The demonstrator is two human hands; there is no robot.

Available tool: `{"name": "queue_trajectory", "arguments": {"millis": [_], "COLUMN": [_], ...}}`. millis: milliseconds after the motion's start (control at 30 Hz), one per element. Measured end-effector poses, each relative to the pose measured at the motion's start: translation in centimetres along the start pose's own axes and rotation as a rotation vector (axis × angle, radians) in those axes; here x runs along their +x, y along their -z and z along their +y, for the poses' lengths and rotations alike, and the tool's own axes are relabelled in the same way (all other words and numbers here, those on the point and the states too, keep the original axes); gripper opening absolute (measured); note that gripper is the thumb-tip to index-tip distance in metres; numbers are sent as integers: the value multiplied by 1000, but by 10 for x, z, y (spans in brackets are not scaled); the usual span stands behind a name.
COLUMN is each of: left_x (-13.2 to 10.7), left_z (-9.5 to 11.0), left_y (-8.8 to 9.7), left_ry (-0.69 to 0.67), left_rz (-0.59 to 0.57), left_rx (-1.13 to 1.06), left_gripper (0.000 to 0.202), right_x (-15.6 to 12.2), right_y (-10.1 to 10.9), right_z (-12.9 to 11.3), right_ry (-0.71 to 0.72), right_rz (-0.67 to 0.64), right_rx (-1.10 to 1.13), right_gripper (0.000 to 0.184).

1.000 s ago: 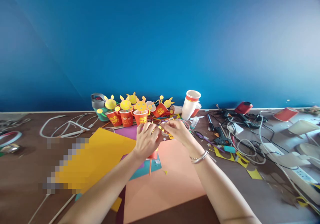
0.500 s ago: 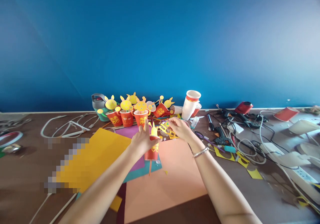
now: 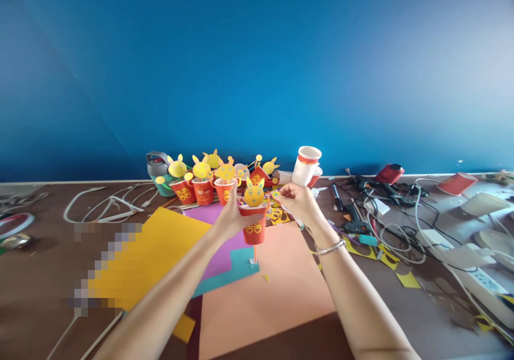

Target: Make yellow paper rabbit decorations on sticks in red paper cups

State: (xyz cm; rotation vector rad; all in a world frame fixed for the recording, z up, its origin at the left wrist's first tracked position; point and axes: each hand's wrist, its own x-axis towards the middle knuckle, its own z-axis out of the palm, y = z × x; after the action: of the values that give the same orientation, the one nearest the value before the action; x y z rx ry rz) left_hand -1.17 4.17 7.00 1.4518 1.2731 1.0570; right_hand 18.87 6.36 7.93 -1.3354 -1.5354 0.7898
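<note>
Brown table [image 3: 36, 274], blue wall [image 3: 257, 71] behind; salmon sheet [image 3: 261, 306] flat in front. Versus half second ago: red cup [image 3: 254, 235] higher, farther right, yellow head [image 3: 254, 195] now face-on. Left hand [image 3: 229, 214] wrapped around cup, above sheet's back edge; right hand [image 3: 299, 202] pinching small yellow disc [image 3: 276, 194] beside it. Yellow head rises above cup rim; cups in row [image 3: 204, 192] behind bear similar heads.

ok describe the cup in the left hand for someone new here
Find the peach sheet on the brown table. Near its far left corner, the left hand holds a red cup with a yellow head. Unlike the red cups by the blue wall, this one is gripped.
</note>
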Motion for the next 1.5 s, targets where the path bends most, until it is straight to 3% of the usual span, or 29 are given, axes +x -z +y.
{"name": "queue_trajectory", "arguments": {"millis": [167, 367, 567, 933, 1367, 1500], "left_x": [-1, 1, -1, -2, -2, -4], "left_z": [1, -4, -4, -1, -2, 2], "left_y": [-1, -1, -3, -5, -5, -6], "left_ry": [-2, -37, -67, -61, -57, -59], "left_rz": [-60, -82, -139, -149, -171, -201], "left_rx": [-55, -45, -132, -137, -152, -168], "left_gripper": [119, 119, 119, 121, 121, 121], "right_x": [-3, 0, 1, 6, 1, 2], "right_y": [5, 4, 3, -2, -3, -4], "right_z": [-3, 4, 6, 17, 2, 5], "right_ry": [83, 144, 144, 63, -117, -122], "right_rz": [-21, -96, -110, -103, -174, -189], "right_rx": [-29, -102, -140, -126, 165, 190], "right_gripper": [13, 36, 40, 32, 21, 26]}}
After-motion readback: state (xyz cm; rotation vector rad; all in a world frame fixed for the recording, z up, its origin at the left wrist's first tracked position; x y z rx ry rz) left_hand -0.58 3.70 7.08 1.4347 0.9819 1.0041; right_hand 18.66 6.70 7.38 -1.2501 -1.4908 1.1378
